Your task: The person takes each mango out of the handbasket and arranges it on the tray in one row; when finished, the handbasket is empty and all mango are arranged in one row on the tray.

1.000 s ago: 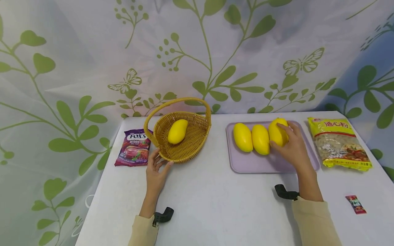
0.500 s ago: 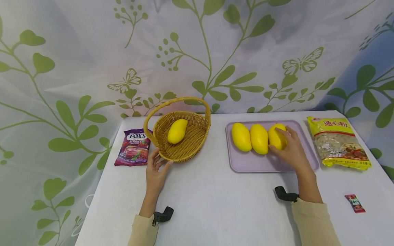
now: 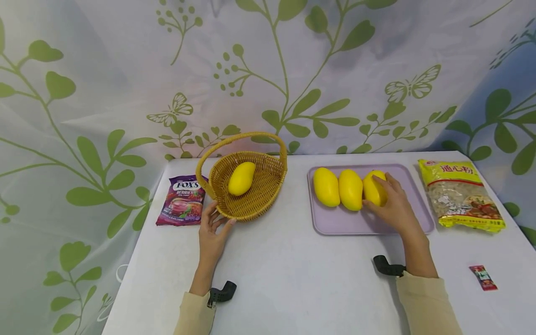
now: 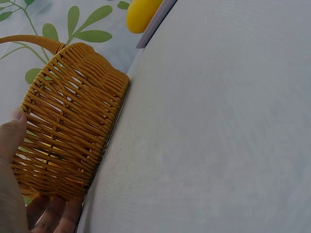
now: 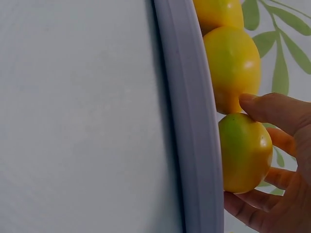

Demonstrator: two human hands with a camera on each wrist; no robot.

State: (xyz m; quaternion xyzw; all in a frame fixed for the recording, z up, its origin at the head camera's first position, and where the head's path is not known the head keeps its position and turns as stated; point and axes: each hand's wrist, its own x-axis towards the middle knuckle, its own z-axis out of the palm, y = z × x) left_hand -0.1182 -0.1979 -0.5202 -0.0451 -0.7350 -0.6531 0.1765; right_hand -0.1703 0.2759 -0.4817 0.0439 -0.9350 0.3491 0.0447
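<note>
In the head view, three yellow mangoes stand side by side on a lilac tray [image 3: 335, 227]: a left mango [image 3: 326, 187], a middle mango [image 3: 351, 190] and a right mango [image 3: 374, 189]. My right hand [image 3: 393, 204] holds the right mango, fingers over its far side. Its thumb [image 5: 265, 108] reaches to where the right and middle mangoes meet in the right wrist view. My left hand [image 3: 214, 235] grips the near left side of a wicker basket [image 3: 264, 200], with the thumb near the rim in the left wrist view. One more mango [image 3: 241, 179] lies inside the basket.
A purple candy bag [image 3: 182, 201] lies left of the basket, partly behind its handle. Right of the tray is a yellow pasta bag [image 3: 462, 195]. A small red packet [image 3: 483, 278] lies near the right edge of the white table [image 3: 301, 279]. A leaf-patterned cloth hangs behind.
The right hand has lowered the right mango onto the tray and moved slightly left with it. The other two mangoes on the tray have shifted a little left. The left hand and basket stay put.
</note>
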